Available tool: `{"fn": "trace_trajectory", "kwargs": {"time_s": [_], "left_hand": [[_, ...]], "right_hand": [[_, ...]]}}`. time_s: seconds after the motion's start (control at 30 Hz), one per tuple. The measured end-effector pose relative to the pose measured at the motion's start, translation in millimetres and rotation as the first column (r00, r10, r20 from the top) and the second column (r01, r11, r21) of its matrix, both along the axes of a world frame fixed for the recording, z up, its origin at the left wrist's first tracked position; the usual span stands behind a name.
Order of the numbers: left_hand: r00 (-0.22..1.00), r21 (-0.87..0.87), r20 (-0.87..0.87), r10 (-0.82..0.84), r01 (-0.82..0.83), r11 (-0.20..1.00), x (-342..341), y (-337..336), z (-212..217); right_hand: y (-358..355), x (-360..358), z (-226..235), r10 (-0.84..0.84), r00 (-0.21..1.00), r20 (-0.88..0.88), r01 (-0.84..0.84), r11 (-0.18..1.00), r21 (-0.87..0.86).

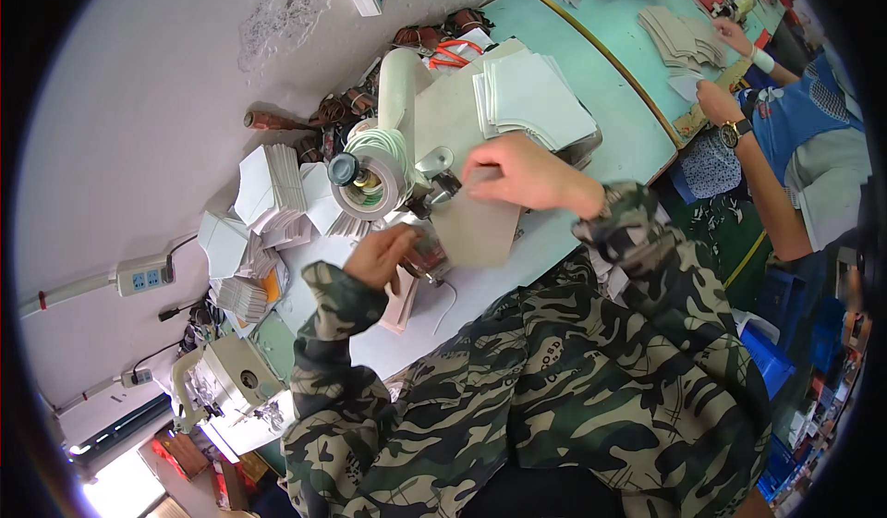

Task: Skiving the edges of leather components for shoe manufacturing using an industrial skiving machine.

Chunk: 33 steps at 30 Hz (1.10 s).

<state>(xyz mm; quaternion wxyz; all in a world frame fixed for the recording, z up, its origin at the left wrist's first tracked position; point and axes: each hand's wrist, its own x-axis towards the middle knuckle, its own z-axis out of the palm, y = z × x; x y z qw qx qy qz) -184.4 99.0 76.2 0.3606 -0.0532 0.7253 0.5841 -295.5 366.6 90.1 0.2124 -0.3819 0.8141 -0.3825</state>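
The left hand [379, 252] and right hand [527, 174] curl, grips unclear, the right seemingly steadying a flat beige sheet [478, 237] near the white tabletop [476, 301]'s front edge.

Plain beige panel [479, 233], roughly rectangular

My fingers [393, 237] are bare. Behind them, past the wrists, my left sleeve [333, 338] and right sleeve [661, 241] are camouflage cloth in green, tan, brown and black, loose and creased. Below my fingers, the jacket [610, 379] carries the same blotches, crossed by thin dark lines and small dark lettering [551, 348]. Farthest below my fingers, black cloth [554, 495] shows.
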Motion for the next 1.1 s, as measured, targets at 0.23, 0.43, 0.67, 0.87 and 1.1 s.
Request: {"fn": "trace_trajectory", "kwargs": {"time_s": [0.23,0.43,0.67,0.87,1.1], "left_hand": [[0.997,-0.129,-0.059,-0.041,0.033,0.991,24.9,-11.6,-22.5],[0.964,-0.387,-0.199,-0.177,0.089,0.918,-22.8,-0.3,-22.2],[0.892,-0.332,-0.451,0.015,-0.183,0.925,-12.2,-33.0,-41.1],[0.833,-0.914,0.077,-0.547,0.278,0.295,59.4,-91.0,-108.8],[0.775,-0.919,-0.313,-0.549,-0.101,0.381,79.1,-75.4,-99.6]], "right_hand": [[-14.5,78.8,-46.9,-0.259,0.919,0.298,0.264,0.964,0.023],[-12.2,94.1,-59.6,-0.319,0.726,0.609,0.409,0.912,-0.01],[45.3,34.4,8.7,-0.341,0.94,0.014,0.338,0.923,-0.186],[55.6,-3.6,23.0,-0.364,0.507,-0.781,0.512,0.857,-0.067],[10.1,59.2,-5.3,-0.28,0.955,-0.099,0.27,0.957,-0.108]]}}
